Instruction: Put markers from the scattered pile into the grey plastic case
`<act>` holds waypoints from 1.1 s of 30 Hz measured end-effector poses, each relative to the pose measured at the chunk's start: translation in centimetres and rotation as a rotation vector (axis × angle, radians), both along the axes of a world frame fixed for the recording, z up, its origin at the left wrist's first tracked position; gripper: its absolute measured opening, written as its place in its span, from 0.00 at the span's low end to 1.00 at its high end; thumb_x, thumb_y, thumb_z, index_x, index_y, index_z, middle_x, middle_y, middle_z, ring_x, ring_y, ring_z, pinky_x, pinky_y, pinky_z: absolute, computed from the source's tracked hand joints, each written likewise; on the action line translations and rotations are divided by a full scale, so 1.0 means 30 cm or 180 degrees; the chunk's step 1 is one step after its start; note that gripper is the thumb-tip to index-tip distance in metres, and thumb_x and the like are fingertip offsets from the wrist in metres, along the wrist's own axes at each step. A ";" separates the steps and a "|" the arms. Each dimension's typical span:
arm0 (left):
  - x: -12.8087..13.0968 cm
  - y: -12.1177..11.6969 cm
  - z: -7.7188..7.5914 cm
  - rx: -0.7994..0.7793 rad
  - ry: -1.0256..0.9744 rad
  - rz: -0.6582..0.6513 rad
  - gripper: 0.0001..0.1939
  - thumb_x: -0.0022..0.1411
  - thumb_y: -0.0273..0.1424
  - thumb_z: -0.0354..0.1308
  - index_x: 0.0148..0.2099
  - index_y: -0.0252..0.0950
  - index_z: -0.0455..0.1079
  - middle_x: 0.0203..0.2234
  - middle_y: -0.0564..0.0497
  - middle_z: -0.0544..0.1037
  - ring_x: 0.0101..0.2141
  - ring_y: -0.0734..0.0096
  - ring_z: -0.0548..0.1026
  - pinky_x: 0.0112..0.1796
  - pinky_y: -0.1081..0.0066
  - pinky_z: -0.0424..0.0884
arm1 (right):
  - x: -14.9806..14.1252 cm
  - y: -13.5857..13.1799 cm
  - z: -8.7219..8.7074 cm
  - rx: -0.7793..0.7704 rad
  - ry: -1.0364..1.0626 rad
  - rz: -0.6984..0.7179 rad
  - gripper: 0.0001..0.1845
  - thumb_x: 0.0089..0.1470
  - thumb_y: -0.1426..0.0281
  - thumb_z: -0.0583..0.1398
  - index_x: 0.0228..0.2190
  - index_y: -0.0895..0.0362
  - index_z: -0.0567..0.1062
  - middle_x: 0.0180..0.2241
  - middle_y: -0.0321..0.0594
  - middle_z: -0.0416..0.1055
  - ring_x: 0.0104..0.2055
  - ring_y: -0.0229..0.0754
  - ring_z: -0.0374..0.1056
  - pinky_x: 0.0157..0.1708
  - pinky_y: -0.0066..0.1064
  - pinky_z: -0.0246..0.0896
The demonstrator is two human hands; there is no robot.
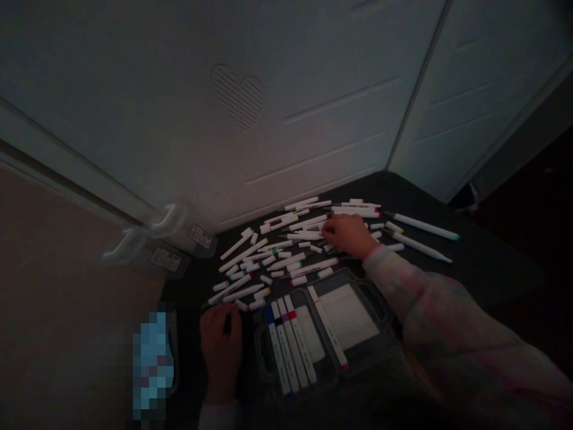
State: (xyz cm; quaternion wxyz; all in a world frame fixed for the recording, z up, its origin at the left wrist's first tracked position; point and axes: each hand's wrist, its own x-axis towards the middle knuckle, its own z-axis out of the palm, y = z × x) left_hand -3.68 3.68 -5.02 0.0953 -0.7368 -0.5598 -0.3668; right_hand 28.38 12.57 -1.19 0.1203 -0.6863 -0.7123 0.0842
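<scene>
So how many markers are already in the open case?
5. Four lie side by side in the case left half; one marker lies alone by the white insert. None seem hidden.

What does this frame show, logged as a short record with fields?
Setting: dim room, dark surface by white panelled doors
Left hand: rests beside the open marker case, holds nothing visible
Right hand: on the scattered markers; grip unclear
Case contents: five markers
Other: two clear lidded boxes at left
</scene>
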 end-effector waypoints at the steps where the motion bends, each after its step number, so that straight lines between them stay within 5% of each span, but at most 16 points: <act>1: -0.001 0.000 -0.001 -0.0021 -0.0005 0.0024 0.07 0.57 0.31 0.50 0.32 0.36 0.68 0.29 0.49 0.72 0.34 0.67 0.68 0.37 0.67 0.65 | -0.005 -0.001 -0.003 -0.0038 -0.0046 -0.0003 0.16 0.52 0.63 0.51 0.32 0.57 0.76 0.37 0.46 0.72 0.41 0.48 0.64 0.38 0.37 0.49; 33: 0.008 -0.003 0.005 -0.0103 -0.0085 0.0008 0.07 0.56 0.31 0.50 0.32 0.37 0.68 0.29 0.49 0.72 0.35 0.67 0.69 0.38 0.66 0.64 | -0.010 0.020 -0.013 -0.0402 0.0001 -0.0288 0.18 0.50 0.58 0.52 0.33 0.52 0.77 0.35 0.43 0.75 0.41 0.49 0.66 0.37 0.37 0.51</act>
